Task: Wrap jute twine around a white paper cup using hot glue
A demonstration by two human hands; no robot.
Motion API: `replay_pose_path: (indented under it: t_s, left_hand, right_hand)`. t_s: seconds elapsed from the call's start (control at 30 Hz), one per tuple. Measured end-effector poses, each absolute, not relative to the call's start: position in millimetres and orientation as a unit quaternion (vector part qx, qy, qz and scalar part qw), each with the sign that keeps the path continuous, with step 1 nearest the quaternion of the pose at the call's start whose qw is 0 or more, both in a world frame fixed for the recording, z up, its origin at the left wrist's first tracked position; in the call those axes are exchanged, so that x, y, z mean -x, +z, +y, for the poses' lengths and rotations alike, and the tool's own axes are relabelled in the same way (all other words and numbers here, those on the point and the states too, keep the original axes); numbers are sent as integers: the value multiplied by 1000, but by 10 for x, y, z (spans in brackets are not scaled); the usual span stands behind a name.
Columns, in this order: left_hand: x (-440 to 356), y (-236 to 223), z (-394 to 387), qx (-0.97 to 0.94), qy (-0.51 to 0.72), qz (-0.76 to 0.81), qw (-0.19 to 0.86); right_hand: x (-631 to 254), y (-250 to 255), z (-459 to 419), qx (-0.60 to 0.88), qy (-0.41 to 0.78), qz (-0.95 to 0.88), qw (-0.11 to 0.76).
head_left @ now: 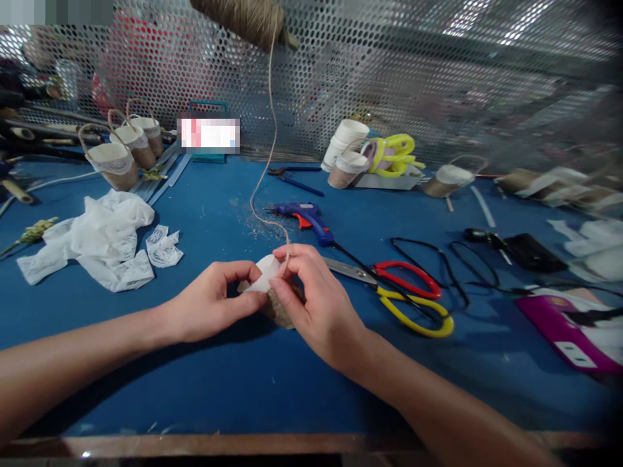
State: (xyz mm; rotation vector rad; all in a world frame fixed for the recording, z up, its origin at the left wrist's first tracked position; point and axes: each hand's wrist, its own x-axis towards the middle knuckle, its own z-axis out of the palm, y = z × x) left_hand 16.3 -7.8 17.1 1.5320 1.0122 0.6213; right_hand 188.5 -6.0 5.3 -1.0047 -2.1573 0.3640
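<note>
Between my hands, low over the blue table, is a small white paper cup (267, 271) with brown twine wound round part of it. My left hand (214, 301) pinches the cup's white side between thumb and fingers. At the cup's other side, my right hand (316, 305) has its fingers closed on the twine (272, 117), against the cup. That strand runs up to a large twine spool (243, 23) hanging at the mesh. Just beyond my hands lies a blue glue gun (306, 217). Scissors (409, 288) with red and yellow handles rest to the right.
White lace (104, 237) lies in a heap at left. Twine-wrapped cups with handles (114, 168) stand behind it. Pliers (296, 180), stacked white cups (343, 143) and a yellow coil (396, 155) sit at the back. A black cord and a purple power strip (559, 331) occupy the right.
</note>
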Motion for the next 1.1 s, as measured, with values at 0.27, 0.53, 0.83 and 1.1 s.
replay_pose_path:
  t_s: [0.27, 0.53, 0.83, 1.1]
  left_hand:
    - [-168, 154, -74, -646, 256, 439, 570]
    - [-168, 133, -73, -645, 267, 439, 566]
    - [-157, 109, -61, -625, 272, 427, 594]
    - [-108, 73, -75, -609, 288, 414, 612]
  right_hand:
    - [-1880, 61, -69, 391, 140, -837, 356]
    - [-1875, 53, -65, 394, 136, -838, 351]
    - [-1910, 58, -40, 393, 171, -830, 357]
    - [-2215, 278, 325, 573, 118, -752, 305]
